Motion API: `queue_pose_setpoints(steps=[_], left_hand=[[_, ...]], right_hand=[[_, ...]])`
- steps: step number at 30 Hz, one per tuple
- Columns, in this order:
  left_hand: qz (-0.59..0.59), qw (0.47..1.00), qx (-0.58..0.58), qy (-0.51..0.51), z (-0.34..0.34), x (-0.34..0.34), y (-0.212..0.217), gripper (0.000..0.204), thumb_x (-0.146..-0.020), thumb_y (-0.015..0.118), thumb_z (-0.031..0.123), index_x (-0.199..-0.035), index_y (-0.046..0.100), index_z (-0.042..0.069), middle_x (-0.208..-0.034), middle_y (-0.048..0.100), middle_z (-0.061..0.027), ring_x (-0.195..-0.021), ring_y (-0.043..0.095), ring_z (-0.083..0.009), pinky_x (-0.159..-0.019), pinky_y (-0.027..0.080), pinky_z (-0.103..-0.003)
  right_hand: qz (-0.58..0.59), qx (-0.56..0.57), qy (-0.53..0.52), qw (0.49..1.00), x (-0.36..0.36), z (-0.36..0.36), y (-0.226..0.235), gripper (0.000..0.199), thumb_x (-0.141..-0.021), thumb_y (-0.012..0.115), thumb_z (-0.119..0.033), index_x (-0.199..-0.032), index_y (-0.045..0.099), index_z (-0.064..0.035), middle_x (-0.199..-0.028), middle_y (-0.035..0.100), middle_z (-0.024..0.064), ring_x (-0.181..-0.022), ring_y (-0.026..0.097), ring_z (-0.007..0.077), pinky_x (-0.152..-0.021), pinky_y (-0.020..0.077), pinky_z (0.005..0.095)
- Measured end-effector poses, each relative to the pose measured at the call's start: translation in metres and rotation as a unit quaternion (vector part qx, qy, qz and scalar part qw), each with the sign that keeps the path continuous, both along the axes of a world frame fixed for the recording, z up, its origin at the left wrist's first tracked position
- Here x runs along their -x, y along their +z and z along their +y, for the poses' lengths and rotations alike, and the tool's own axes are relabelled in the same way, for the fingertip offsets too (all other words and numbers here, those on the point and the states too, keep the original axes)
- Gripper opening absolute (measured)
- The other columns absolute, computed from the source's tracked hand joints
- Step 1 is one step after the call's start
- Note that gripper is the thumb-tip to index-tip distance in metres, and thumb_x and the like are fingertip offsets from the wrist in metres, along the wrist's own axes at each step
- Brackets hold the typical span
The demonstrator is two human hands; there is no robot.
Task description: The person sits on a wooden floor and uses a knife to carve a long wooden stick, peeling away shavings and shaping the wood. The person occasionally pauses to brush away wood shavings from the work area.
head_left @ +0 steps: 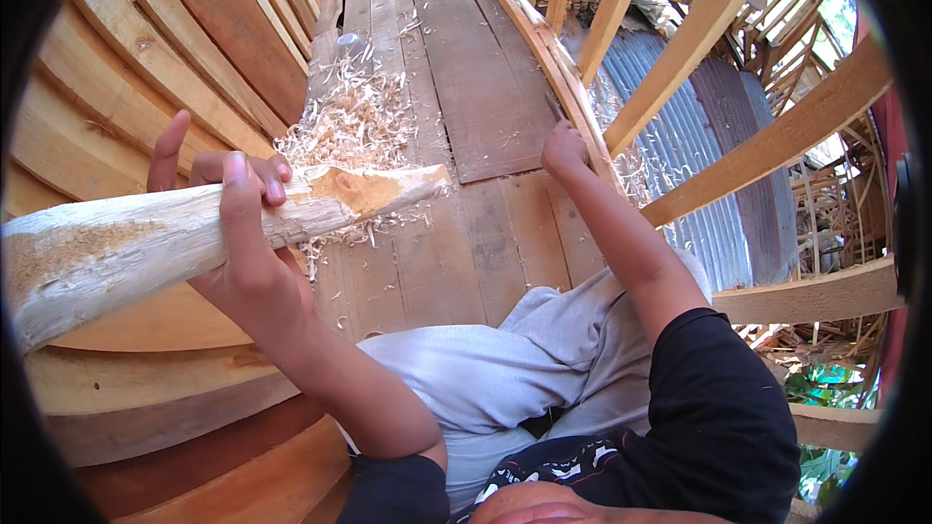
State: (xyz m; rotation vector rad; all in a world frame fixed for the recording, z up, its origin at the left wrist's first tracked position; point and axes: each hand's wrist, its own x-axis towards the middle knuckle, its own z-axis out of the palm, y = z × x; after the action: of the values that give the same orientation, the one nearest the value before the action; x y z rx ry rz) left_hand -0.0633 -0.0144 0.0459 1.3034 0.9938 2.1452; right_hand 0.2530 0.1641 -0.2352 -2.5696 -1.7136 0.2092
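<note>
My left hand (248, 204) is wrapped round a pale, roughly carved piece of wood (126, 238), its thumb over the top and one finger raised. The wood lies across the left side of the view. Its narrower, shaved end points to the middle, with a brown cut patch near that tip. Farther right, my right hand (565, 147) is closed beside the wooden bottom rail of the railing. A thin dark object (554, 105) sticks out beyond its fingers. Too little of that object shows to tell its kind. The two hands are well apart.
Curled wood shavings (354, 121) are heaped on the plank floor (485, 126), with a small clear cup-like object (349, 43) behind them. A slatted wooden wall (184, 29) stands at left. Wooden railing bars (689, 49) rise at right, above corrugated metal sheeting (670, 136).
</note>
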Motion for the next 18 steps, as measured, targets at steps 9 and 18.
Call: queue_pose_setpoints(steps=[9,18], left_hand=[[-0.064,0.989,-0.005,-0.133,0.008,-0.039,-0.019,0.029,-0.080,0.055,-0.003,-0.108,0.055,-0.001,-0.071,0.044,-0.0020,-0.061,0.046,-0.0123,-0.069,0.045,-0.035],[-0.080,0.984,-0.028,-0.159,0.017,-0.047,-0.031,0.024,-0.079,0.055,-0.004,-0.103,0.055,0.000,-0.071,0.044,-0.0027,-0.061,0.046,-0.0131,-0.067,0.044,-0.035]], right_hand=[[0.059,-0.052,-0.012,0.997,-0.026,-0.017,-0.012,0.032,-0.092,0.048,-0.014,-0.116,0.046,0.0075,-0.112,0.060,0.0298,-0.106,0.063,0.0361,-0.087,0.0525,0.0433],[0.409,0.059,0.080,0.907,-0.013,-0.071,0.086,0.033,-0.094,0.054,-0.029,-0.107,0.056,0.0016,-0.077,0.057,0.0082,-0.063,0.057,0.0180,-0.055,0.0469,0.0336]])
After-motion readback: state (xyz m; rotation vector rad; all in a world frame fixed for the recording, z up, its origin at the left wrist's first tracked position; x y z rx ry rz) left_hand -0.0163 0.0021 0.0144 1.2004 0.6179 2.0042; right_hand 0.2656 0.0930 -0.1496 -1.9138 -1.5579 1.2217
